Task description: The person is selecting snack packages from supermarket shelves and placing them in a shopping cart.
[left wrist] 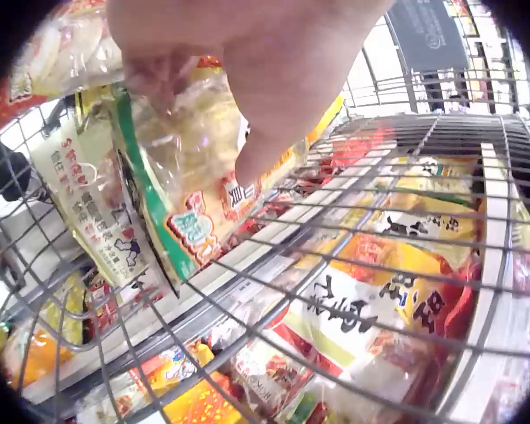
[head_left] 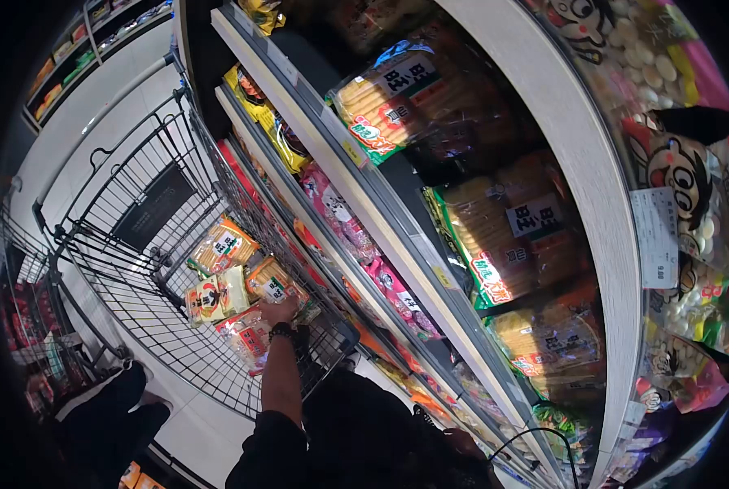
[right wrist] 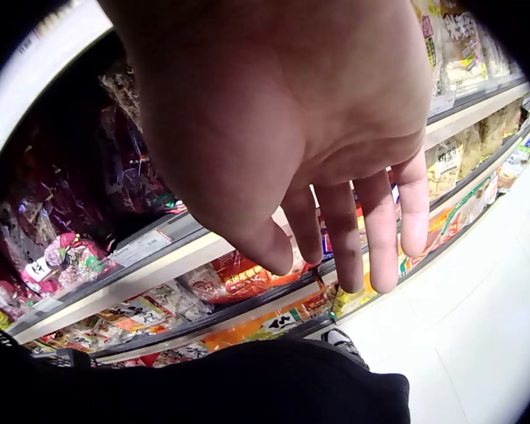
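Reaching down into the shopping cart [head_left: 210, 371], my left hand [head_left: 279, 311] grips a clear bag of rice crackers [left wrist: 190, 168] with a green edge, the fingertips at the plastic near its top. Beside that bag lie a cream-coloured snack bag [head_left: 218, 295], a red-printed bag [head_left: 246, 336] and another cracker bag [head_left: 224, 244], all on the wire floor. In the right wrist view my right hand [right wrist: 291, 150] hangs with relaxed, spread fingers and holds nothing. Snack shelves are behind it.
Shelves [head_left: 364, 196] along the right side carry several cracker bags [head_left: 397, 98] and other snack packets. A price tag [head_left: 656, 236] hangs on the upper shelf edge. At the lower left another person's dark-clothed legs [head_left: 112, 424] stand close to the cart.
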The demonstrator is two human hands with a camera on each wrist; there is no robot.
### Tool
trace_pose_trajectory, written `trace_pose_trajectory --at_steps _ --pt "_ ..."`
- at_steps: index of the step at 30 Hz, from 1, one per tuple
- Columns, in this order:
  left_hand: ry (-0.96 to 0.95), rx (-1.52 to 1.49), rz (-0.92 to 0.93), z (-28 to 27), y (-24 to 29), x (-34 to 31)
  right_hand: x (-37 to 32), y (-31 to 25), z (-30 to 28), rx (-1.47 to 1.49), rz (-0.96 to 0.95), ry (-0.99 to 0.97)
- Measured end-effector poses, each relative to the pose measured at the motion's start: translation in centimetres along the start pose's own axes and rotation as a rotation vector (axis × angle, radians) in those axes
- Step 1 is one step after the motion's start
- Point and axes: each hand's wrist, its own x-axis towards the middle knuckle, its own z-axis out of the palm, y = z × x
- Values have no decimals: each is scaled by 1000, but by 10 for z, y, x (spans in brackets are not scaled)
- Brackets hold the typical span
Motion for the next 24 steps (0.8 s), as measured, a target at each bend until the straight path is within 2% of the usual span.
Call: trace_pose_trajectory --at_steps 1,2,3,4,5,6,11,13,14,15,17,19,21,23,24 --pt "-134 -247 23 4 -15 16 1 -4 -1 2 5 7" --pt "5 -394 29 3 -5 1 4 -24 -3 175 252 7" --pt "-5 -383 28 -8 1 -2 2 -37 -2 351 500 8" --pt "-171 -358 27 -19 6 0 -1 -29 3 259 276 13" --pt "-335 -329 24 -24 9 -3 -5 -21 11 329 317 22" --pt "-285 -438 120 -24 5 -7 -7 -20 14 281 279 -10" --pt "-317 -301 144 -53 14 -30 -6 -14 29 89 185 11" --pt "-426 -252 82 -84 42 -65 -4 -20 35 542 599 48" --pt "-531 -287 214 -95 39 -61 -2 -18 38 579 598 70" --pt "-526 -275 231 -106 44 -62 3 -12 40 681 571 84" --pt "-641 -208 338 -144 64 -65 5 -2 47 734 547 96" --pt "-670 -117 511 -186 101 -77 11 -5 48 759 569 80" --pt "-699 -44 550 -223 152 -94 24 -7 45 720 615 61" --pt "-723 24 675 -245 217 -124 33 -3 43 729 519 87" --pt "-733 -57 760 -250 246 -143 39 1 44 714 497 90"
